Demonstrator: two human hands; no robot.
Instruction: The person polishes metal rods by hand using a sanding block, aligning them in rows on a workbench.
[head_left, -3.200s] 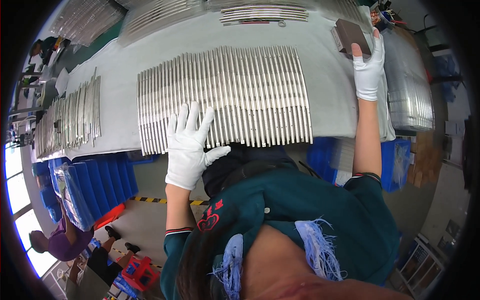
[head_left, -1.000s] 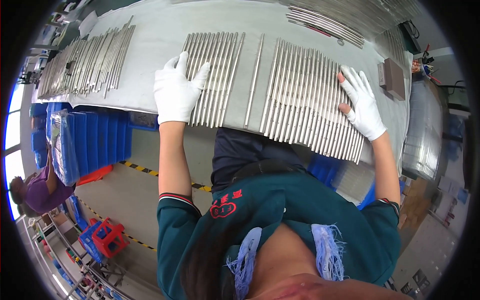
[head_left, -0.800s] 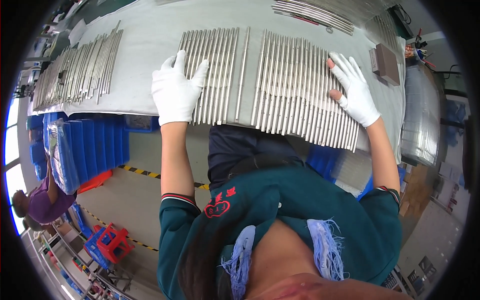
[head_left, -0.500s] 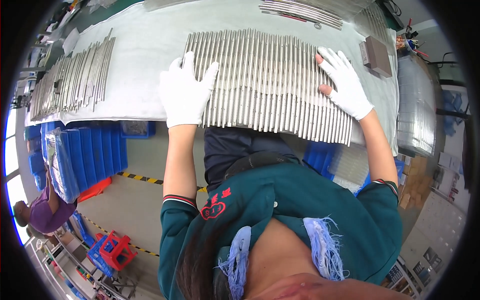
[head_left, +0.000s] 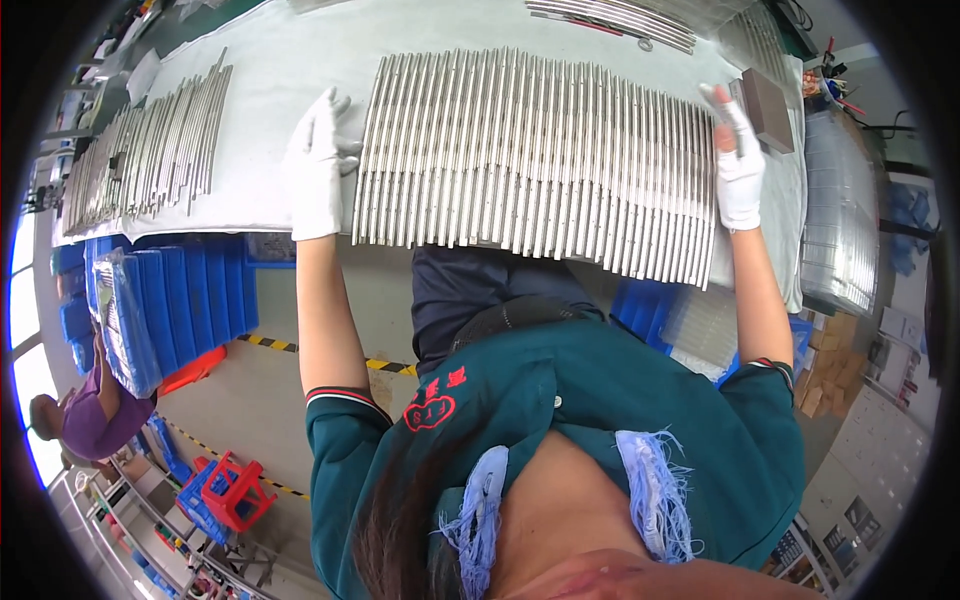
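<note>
- Since the earlier frames the gap in the row of rods [head_left: 540, 155] has closed, and both hands have slid from on top of it out to its ends.
- The left hand [head_left: 318, 165], gloved, lies flat with fingers together against the row's left edge, gripping nothing; it seems set there to square the ends.
- The right hand [head_left: 738, 160], open, presses the right edge, just beside a dark block [head_left: 768, 108].
- The rods lie side by side on the grey table [head_left: 290, 70], touching one another.
- A looser bundle [head_left: 150, 155] lies well apart on the left.
</note>
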